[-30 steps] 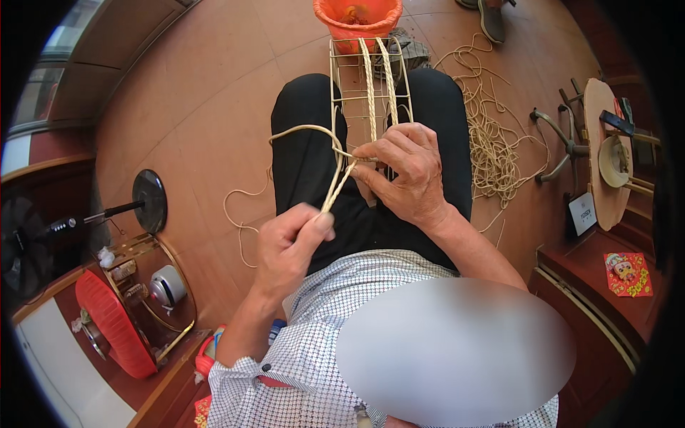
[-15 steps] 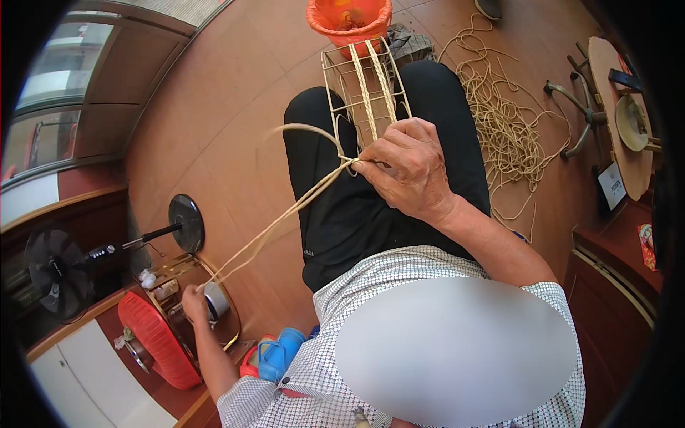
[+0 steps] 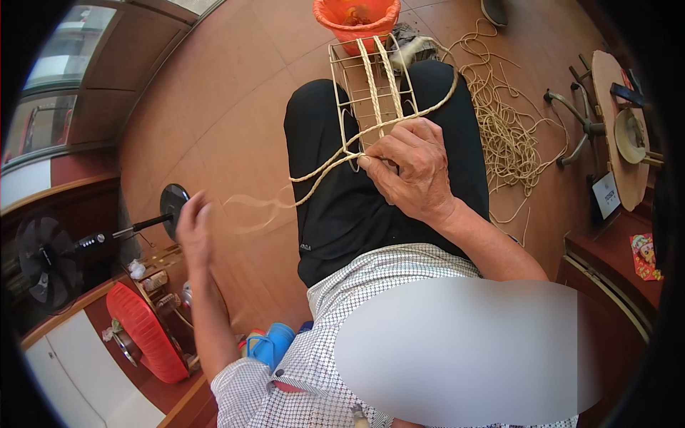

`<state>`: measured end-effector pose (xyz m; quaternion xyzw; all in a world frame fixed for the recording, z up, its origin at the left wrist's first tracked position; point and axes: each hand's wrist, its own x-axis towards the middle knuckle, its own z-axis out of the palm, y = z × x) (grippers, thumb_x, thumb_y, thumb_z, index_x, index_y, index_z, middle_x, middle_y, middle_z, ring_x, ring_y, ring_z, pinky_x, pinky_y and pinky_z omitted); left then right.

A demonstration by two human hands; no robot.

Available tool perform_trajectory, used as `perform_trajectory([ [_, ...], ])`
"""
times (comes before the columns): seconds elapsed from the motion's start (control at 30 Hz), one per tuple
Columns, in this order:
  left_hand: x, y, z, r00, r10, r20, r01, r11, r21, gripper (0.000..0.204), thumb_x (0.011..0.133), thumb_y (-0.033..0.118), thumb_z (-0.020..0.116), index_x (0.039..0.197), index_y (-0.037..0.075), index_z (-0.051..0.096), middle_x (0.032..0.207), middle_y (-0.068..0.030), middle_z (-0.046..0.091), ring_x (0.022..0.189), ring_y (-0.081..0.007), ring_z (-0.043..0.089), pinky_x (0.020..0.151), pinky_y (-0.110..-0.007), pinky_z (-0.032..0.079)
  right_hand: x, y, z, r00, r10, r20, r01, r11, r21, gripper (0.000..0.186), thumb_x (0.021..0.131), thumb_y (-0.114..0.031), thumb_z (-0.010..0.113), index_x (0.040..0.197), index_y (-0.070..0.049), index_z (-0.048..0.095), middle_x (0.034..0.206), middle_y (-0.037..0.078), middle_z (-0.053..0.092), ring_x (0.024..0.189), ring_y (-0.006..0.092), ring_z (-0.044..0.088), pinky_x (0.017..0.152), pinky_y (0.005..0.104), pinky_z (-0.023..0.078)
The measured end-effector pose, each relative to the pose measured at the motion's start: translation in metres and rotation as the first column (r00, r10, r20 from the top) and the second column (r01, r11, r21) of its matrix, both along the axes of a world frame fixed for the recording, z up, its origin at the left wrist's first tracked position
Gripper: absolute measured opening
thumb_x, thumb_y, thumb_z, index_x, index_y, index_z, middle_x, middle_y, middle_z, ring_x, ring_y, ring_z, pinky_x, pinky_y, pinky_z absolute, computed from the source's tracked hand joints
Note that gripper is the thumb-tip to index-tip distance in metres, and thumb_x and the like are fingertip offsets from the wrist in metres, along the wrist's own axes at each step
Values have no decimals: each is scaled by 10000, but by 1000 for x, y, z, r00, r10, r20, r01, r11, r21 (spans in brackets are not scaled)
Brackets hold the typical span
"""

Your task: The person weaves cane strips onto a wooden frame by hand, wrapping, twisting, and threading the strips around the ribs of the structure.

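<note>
A wire frame [image 3: 335, 78] rests between my thighs, with two pale strands of twisted cord running along its length. At its near left corner my right hand [image 3: 414, 167] pinches the twisted cord [image 3: 325, 177] against the wire. One length of this cord arcs over the frame toward the far right, its end blurred. A loop swings loose to the left, its outer part smeared by motion. Out to the left my left hand [image 3: 195, 232] is raised, somewhat blurred, fingers stretched out, apart from the cord.
Beyond the frame stands an orange-lined bucket [image 3: 357, 28]. A tangled heap of cord [image 3: 510, 128] lies on the floor to my right, near a round board with a hat [image 3: 631, 135]. At left are a black fan [image 3: 50, 260], a red round cover [image 3: 146, 332] and a blue container [image 3: 271, 346].
My left hand has let go of the cord and moved up. The taut cord has slackened into a loop, and one length now swings across the frame to the right.
</note>
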<state>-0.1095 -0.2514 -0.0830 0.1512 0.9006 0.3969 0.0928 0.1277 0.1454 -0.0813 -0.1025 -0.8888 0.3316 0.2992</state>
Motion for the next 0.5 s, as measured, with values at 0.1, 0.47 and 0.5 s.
perform_trajectory([
  [0.1,95,149,33,973,-230,-24,231,965,121,382,1072,109,726,1448,41,709,1336,-85,746,1216,-175,696,1067,-324,561,-1,2,0,1000,4,-13,-4,1000,-3,147,874,-220,887,849,-132,771,856,-7,701,942,224,660,997,419,441],
  [0.47,59,91,-20,886,-282,-367,139,919,-369,121,996,116,766,1092,42,757,1015,-178,747,932,-401,689,830,-522,528,3,2,0,1000,4,-21,-5,999,-46,154,862,-196,889,843,-122,755,853,2,704,955,232,664,1001,426,444],
  [0.5,37,63,-16,894,-286,-346,64,844,-533,147,990,136,774,1098,38,759,1026,-190,751,944,-413,693,839,-534,531,4,1,0,1000,4,-21,-5,999,-51,154,862,-196,889,843,-122,755,853,2,704,955,232,664,1001,426,444],
])
